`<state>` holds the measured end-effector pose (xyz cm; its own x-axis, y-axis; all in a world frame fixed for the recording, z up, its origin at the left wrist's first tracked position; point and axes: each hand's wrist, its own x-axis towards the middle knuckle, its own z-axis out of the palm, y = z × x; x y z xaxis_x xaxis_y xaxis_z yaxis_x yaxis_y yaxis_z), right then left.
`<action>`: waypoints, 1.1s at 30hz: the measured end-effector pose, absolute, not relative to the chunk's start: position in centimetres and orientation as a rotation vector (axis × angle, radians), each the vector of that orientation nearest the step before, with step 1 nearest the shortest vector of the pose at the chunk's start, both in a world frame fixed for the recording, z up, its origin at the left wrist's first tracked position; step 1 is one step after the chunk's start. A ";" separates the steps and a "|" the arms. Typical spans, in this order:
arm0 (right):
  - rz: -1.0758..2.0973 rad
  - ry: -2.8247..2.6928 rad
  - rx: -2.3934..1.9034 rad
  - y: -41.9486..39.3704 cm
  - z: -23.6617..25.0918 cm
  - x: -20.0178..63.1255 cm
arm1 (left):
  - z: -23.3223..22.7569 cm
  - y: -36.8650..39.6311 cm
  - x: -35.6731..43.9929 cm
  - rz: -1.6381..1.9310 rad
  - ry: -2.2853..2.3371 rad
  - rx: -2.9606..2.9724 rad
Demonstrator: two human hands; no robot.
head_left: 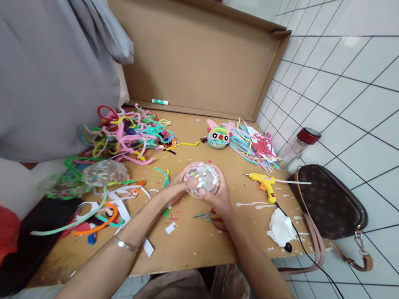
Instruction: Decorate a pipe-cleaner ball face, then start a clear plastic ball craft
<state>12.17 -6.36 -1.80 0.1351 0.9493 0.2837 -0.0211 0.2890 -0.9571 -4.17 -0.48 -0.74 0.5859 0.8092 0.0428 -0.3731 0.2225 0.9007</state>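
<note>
Between my two hands sits a clear plastic ball [201, 179] with coloured flecks showing in or on it. My left hand [177, 186] wraps its left side, thumb on the front. On the other side my right hand [223, 193] grips it in the same way. Just below lies a pair of scissors [219, 222], partly behind my right forearm, among paper scraps [170, 228]. Beyond the ball stands a round striped animal-face craft [218, 136] with pink ears and big eyes. To the right, a yellow glue gun [267, 186] rests on the wooden table [181, 263].
Tangled pipe cleaners [130, 133] heap at the left, near another clear ball [106, 173]. Straight pipe cleaners [244, 144] lie at the back right. A red-lidded bottle [294, 149], brown handbag [328, 200] and crumpled tissue [281, 228] line the tiled wall side. A grey-clothed person [40, 53] is close at left.
</note>
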 end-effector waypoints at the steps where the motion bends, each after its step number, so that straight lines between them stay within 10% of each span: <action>1: 0.917 -1.219 -1.030 -6.4 -1.8 12.1 | -0.7 -0.4 -4.3 0.855 0.495 1.053; 33: 0.797 -1.662 -1.268 -7.6 1.5 14.6 | 0.2 -1.1 -3.8 0.912 0.542 1.001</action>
